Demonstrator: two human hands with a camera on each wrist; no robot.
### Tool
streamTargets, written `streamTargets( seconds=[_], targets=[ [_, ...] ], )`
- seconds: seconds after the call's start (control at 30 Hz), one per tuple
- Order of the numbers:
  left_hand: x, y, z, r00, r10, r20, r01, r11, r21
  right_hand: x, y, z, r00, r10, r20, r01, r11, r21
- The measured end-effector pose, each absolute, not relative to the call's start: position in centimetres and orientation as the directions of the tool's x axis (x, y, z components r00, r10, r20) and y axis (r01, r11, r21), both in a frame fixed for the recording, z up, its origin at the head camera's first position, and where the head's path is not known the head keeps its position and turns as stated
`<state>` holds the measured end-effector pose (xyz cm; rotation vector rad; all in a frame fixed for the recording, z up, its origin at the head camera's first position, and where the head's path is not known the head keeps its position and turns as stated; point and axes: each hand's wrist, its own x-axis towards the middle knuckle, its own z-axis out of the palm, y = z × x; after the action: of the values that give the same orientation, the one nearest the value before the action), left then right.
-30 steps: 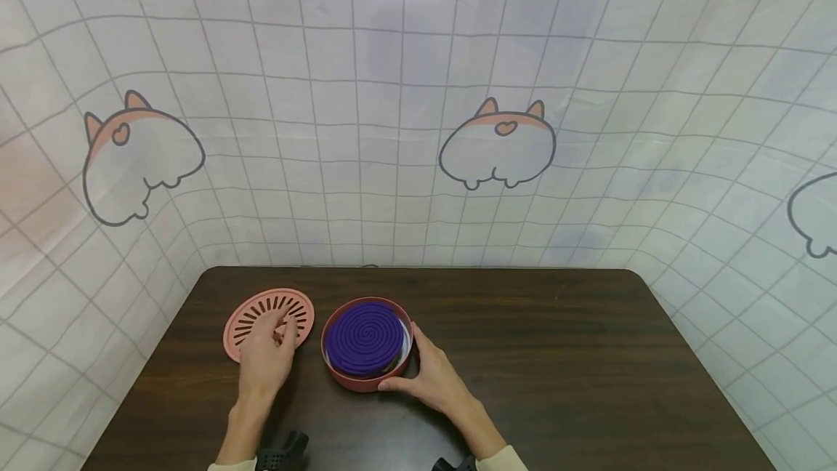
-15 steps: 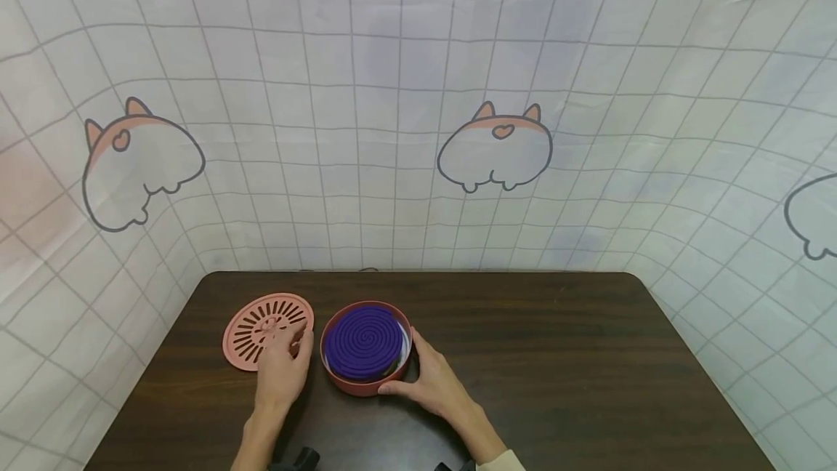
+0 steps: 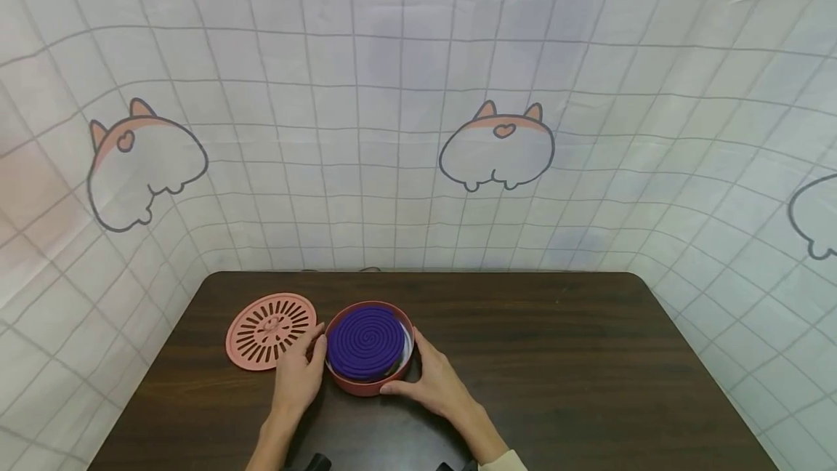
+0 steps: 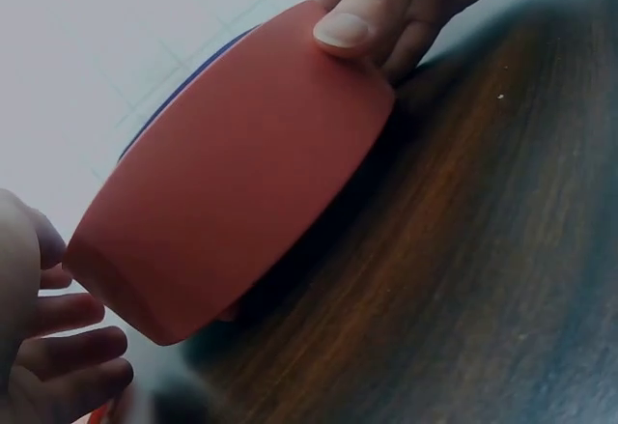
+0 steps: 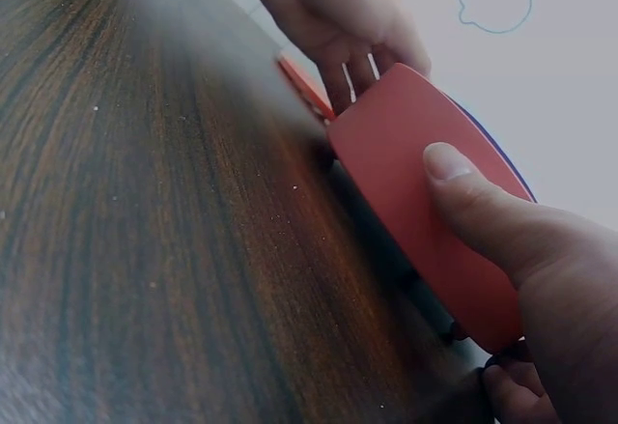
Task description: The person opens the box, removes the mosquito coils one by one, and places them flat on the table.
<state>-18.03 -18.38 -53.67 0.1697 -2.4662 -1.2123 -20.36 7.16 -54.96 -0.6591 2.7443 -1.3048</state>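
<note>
One round pink-red dish [image 3: 369, 382], one purple spiral coil [image 3: 365, 341] inside it, one slotted pink lid [image 3: 270, 330], one dark wood-grain table [image 3: 556, 376], two bare hands. Dish sits on the table, near the front-left part, lid just left of it, flat on the tabletop, apart from the dish by a small gap.

Right hand [image 3: 434, 382] cups the dish from its right side, thumb [image 5: 454, 178] pressed on the near outer wall, other fingers curled round the far right wall. Left hand [image 3: 297, 373] is at the dish's left side, between dish and lid, fingers fairly straight and loosely together, tips at or touching the left wall; cannot tell from the wrist views whether they press or just touch. Left wrist view shows the left fingertips [image 4: 68, 342] beside the dish's lower left edge.

Dish: smooth matte plastic look, low straight wall, circular. Coil: flat, tightly wound rope-like spiral, ridged, fills almost the whole dish, a bit of white showing at its right rim. Lid: thin disc, radial slots round a small centre motif. Backdrop [image 3: 392, 129]: pale grid-print cloth with cartoon animal shapes, three partly or fully in view.
</note>
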Motion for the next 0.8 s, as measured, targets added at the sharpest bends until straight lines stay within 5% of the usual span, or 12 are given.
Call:
streamTargets(
  seconds=[0.43,0.8],
  targets=[
    [-18.0,-18.3,-54.6,-0.909,-0.26,0.325,0.11,0.603,0.79,-20.7,7.1,-54.8,-0.912,-0.389,0.128,-0.346,0.565,-0.749],
    [-17.7,-17.8,-54.8,-0.925,-0.304,0.227,0.024,0.55,0.835,-20.8,7.2,-54.8,-0.908,-0.398,0.128,-0.352,0.56,-0.75]
  ],
)
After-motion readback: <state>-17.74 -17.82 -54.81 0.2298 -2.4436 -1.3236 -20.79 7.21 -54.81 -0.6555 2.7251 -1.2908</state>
